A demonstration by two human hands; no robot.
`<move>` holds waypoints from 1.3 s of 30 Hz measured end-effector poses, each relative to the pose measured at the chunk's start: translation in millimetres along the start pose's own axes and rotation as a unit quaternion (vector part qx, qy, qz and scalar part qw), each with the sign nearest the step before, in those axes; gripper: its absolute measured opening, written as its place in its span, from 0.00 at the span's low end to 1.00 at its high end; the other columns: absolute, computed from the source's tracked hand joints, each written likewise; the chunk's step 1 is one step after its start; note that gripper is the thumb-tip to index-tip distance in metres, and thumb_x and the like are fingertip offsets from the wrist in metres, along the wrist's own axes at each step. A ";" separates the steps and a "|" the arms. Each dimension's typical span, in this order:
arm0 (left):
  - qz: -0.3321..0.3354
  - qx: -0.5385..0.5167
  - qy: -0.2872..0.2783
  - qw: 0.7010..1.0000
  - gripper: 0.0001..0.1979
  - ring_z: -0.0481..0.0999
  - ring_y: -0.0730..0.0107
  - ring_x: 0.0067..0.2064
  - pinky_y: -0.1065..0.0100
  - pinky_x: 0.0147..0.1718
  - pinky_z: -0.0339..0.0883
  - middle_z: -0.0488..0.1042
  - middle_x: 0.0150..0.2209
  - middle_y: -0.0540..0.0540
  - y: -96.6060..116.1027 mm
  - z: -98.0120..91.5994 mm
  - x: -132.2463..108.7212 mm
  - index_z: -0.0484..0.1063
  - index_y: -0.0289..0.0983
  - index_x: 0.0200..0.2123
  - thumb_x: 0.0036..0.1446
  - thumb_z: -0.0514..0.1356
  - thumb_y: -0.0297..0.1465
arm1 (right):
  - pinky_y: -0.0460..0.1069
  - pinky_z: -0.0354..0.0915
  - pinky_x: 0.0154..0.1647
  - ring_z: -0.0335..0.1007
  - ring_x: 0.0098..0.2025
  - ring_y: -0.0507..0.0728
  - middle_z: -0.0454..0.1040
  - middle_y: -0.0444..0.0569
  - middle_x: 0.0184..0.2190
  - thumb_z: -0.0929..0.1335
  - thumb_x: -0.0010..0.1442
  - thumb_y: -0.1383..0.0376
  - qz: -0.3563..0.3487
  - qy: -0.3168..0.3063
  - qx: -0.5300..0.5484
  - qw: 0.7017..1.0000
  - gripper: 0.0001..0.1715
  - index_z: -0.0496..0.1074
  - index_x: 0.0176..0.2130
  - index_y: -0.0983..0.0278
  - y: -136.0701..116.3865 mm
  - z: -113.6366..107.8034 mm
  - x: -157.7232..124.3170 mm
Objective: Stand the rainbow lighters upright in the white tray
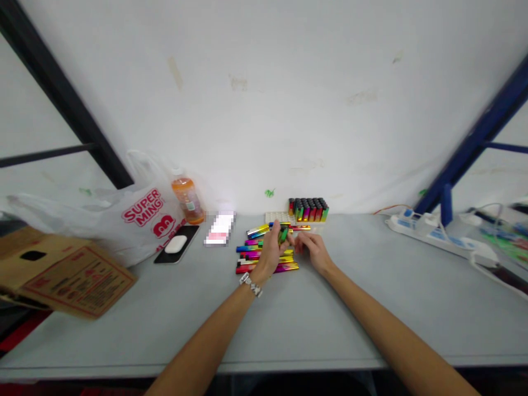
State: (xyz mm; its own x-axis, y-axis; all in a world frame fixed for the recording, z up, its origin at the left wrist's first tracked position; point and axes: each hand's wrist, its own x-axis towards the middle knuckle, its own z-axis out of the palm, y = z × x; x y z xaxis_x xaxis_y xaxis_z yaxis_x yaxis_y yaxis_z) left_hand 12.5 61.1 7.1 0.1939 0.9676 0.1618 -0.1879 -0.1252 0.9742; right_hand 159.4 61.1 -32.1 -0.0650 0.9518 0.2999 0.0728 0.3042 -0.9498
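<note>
My left hand [271, 250] is closed around a lighter [283, 235] with a green body and dark top, held above the table. Close beside it, my right hand [313, 248] has its fingers curled and pinched together; what they hold, if anything, is hidden. Under and around my left hand lies a loose pile of shiny lighter-shaped pieces [246, 249] in red, purple, blue and yellow. Behind the hands, several upright lighters [309, 210] with black tops fill the right part of a pale rack [277, 216] with holes.
To the left are a phone [191, 243] with a white case [175, 244] on it, an orange bottle [188, 199], a blurred bright screen [220, 227], a plastic bag [142, 220] and a cardboard box [78, 278]. A power strip [437, 240] lies at right, against the wall.
</note>
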 end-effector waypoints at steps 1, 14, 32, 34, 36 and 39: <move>0.000 0.014 0.002 1.000 0.27 0.61 0.77 0.21 0.73 0.20 0.53 0.64 0.19 0.51 -0.4 -0.1 0.7 0.66 0.35 0.21 0.57 0.55 0.53 | 0.47 0.58 0.26 0.63 0.23 0.52 0.70 0.45 0.18 0.63 0.61 0.45 0.004 -0.003 -0.008 1.000 0.29 0.70 0.22 0.64 1.2 0.2 0.2; 0.017 0.088 0.035 0.995 0.25 0.53 0.78 0.17 0.71 0.18 0.47 0.55 0.15 0.55 -11.7 0.4 6.8 0.58 0.38 0.17 0.60 0.47 0.46 | 0.47 0.59 0.28 0.65 0.23 0.53 0.72 0.47 0.19 0.58 0.64 0.41 0.034 -0.028 -0.102 0.994 0.36 0.74 0.27 0.66 9.8 1.2 2.4; -0.013 -0.014 0.020 1.000 0.28 0.54 0.78 0.18 0.71 0.17 0.48 0.58 0.17 0.53 -10.5 1.6 7.8 0.57 0.38 0.19 0.58 0.49 0.55 | 0.47 0.59 0.28 0.66 0.23 0.52 0.72 0.48 0.19 0.56 0.63 0.39 0.061 -0.031 -0.114 0.991 0.39 0.74 0.26 0.66 7.3 2.7 2.1; -0.006 0.014 0.019 1.000 0.28 0.54 0.78 0.18 0.71 0.17 0.47 0.57 0.16 0.53 -10.6 1.3 7.5 0.57 0.38 0.18 0.59 0.48 0.53 | 0.47 0.60 0.28 0.66 0.23 0.53 0.72 0.48 0.19 0.56 0.64 0.39 0.059 -0.034 -0.111 0.991 0.39 0.74 0.26 0.66 7.9 2.6 2.2; 0.004 0.064 0.023 0.998 0.27 0.54 0.77 0.17 0.70 0.18 0.46 0.56 0.14 0.53 -11.4 0.7 7.5 0.57 0.38 0.16 0.60 0.47 0.51 | 0.47 0.60 0.28 0.66 0.23 0.53 0.72 0.48 0.19 0.56 0.64 0.40 0.057 -0.036 -0.114 0.991 0.39 0.74 0.26 0.66 8.9 2.3 2.6; 0.010 0.115 0.039 0.992 0.27 0.54 0.76 0.17 0.70 0.18 0.47 0.54 0.13 0.53 -13.6 -0.1 7.9 0.56 0.39 0.15 0.60 0.46 0.48 | 0.47 0.60 0.29 0.66 0.23 0.53 0.72 0.47 0.19 0.56 0.64 0.40 0.054 -0.037 -0.120 0.991 0.39 0.74 0.26 0.66 10.8 1.9 3.2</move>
State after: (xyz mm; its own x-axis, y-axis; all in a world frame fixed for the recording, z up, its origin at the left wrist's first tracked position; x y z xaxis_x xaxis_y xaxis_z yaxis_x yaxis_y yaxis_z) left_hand 16.5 70.5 -5.0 0.1145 0.9773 0.1783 0.0360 -0.1834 0.9824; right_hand 158.1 67.4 -41.5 -0.1169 0.9764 0.1814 0.3178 0.2098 -0.9247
